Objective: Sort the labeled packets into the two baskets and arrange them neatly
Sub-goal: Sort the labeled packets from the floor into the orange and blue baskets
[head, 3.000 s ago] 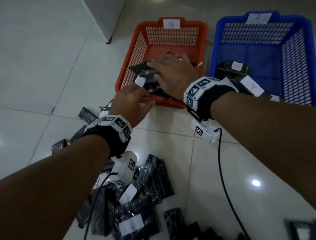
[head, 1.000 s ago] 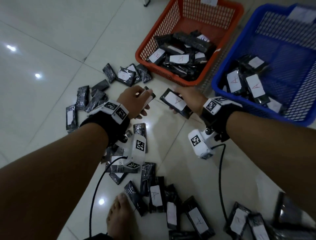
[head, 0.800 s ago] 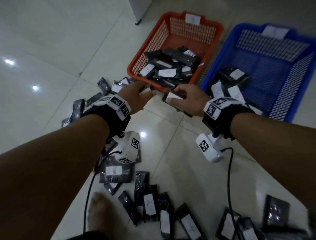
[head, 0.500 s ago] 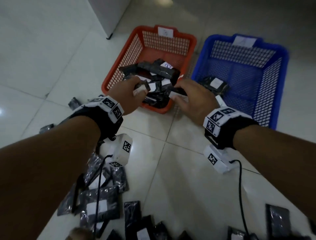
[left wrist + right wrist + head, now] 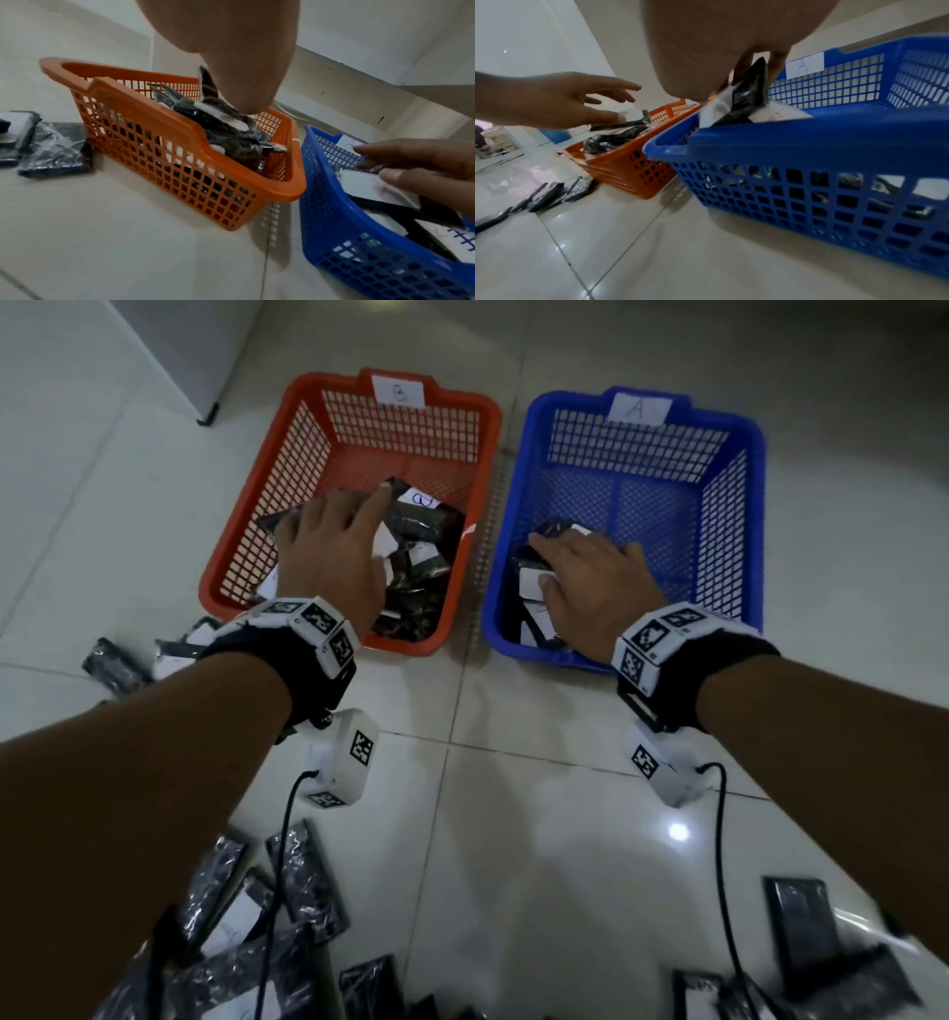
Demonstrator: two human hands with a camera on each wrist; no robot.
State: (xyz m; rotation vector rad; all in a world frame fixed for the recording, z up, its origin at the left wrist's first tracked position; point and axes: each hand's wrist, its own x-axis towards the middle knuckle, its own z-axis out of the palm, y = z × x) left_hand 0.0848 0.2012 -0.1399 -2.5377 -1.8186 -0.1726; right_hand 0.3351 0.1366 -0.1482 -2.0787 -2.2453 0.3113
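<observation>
Left hand [image 5: 334, 557]: fingers spread, releasing a black labelled plastic packet [image 5: 621, 121] over the orange mesh basket [image 5: 241, 546], tagged B
Right hand [image 5: 590, 588]: pinching another packet [image 5: 749, 95], lowering it into the blue mesh basket [image 5: 739, 505] beside, tagged A

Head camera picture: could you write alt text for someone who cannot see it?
A person's left hand reaches into an orange basket tagged B, and the right hand into a blue basket tagged A, both holding black packets. More packets lie on the white tiled floor.
</observation>
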